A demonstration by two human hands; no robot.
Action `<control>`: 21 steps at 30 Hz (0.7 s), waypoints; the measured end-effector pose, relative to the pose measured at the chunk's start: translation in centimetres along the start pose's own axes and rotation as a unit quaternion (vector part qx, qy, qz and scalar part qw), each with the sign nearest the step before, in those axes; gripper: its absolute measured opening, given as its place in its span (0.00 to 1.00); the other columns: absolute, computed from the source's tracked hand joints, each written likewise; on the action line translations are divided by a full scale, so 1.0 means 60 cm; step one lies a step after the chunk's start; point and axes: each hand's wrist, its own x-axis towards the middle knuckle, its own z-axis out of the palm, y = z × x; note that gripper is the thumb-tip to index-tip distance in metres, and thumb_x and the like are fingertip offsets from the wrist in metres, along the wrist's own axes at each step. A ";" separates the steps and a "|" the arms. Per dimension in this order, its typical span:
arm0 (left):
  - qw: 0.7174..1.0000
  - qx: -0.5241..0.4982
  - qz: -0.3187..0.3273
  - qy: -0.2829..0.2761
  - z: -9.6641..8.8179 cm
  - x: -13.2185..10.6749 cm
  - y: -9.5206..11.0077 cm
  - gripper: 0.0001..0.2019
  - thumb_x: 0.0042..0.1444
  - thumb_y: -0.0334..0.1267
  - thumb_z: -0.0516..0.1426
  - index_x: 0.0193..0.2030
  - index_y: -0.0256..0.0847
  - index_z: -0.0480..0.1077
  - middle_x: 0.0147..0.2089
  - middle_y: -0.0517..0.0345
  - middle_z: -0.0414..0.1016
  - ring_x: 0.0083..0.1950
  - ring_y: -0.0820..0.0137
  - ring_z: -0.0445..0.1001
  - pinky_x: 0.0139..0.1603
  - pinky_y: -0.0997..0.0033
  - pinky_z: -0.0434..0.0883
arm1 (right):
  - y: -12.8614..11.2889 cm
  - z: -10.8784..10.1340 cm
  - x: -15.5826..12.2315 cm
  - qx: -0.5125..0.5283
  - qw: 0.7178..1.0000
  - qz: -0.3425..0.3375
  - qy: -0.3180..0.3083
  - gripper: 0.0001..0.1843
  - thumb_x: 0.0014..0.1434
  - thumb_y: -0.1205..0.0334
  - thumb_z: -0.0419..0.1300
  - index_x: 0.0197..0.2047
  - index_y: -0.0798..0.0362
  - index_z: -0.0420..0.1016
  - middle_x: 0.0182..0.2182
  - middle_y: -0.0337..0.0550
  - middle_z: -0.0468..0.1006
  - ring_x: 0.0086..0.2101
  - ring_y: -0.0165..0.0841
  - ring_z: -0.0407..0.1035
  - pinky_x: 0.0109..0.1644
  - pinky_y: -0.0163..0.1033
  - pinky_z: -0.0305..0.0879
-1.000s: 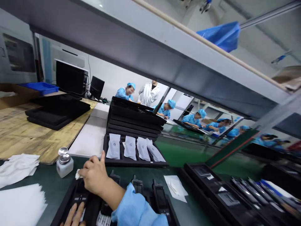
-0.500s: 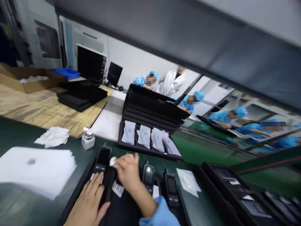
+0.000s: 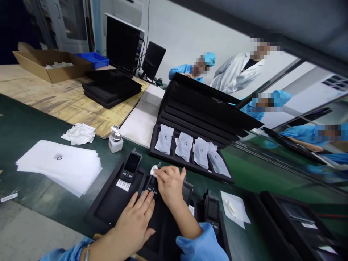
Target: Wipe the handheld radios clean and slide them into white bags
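Observation:
A black tray (image 3: 110, 203) in front of me holds several black handheld devices. My right hand (image 3: 170, 185) pinches a small white wipe (image 3: 153, 170) against the top of the second device (image 3: 151, 185). My left hand (image 3: 134, 223) lies flat with fingers stretched out, its fingertips on the lower end of that same device. Another device (image 3: 131, 166) lies at the tray's left and one more device (image 3: 212, 212) at its right.
A white solvent dispenser bottle (image 3: 115, 139), crumpled wipes (image 3: 78, 132) and a stack of white bags (image 3: 58, 165) lie left. Behind sits a tray of white pouches (image 3: 190, 148) and stacked black trays (image 3: 201, 108). Several people in blue work along the line.
The view has tipped downward and left. My right hand carried the wipe from the leftmost device to the second one; my left hand came forward onto that device.

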 end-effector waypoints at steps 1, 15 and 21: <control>1.000 -0.001 0.004 -0.001 0.001 -0.001 -0.001 0.35 0.61 0.48 0.54 0.71 0.36 0.51 0.74 0.46 0.47 0.74 0.55 0.44 0.72 0.48 0.47 | -0.001 -0.003 -0.005 0.005 0.999 -0.022 -0.028 0.11 0.62 0.67 0.59 0.40 0.41 0.80 0.34 0.36 0.77 0.42 0.38 0.63 0.62 0.65 0.32; 0.999 0.007 0.010 -0.037 -0.004 0.000 -0.003 0.37 0.53 0.34 0.55 0.71 0.37 0.51 0.74 0.51 0.44 0.74 0.57 0.44 0.72 0.48 0.47 | 0.015 -0.024 -0.025 0.001 0.996 -0.071 -0.057 0.11 0.61 0.68 0.61 0.39 0.40 0.79 0.33 0.35 0.78 0.43 0.37 0.63 0.64 0.65 0.29; 0.999 0.030 -0.006 -0.029 -0.002 0.000 -0.001 0.36 0.53 0.32 0.53 0.70 0.36 0.53 0.75 0.51 0.43 0.74 0.55 0.44 0.71 0.46 0.48 | 0.021 -0.020 0.062 -0.039 0.984 -0.147 -0.091 0.13 0.61 0.68 0.61 0.44 0.38 0.79 0.36 0.36 0.78 0.47 0.40 0.61 0.62 0.68 0.22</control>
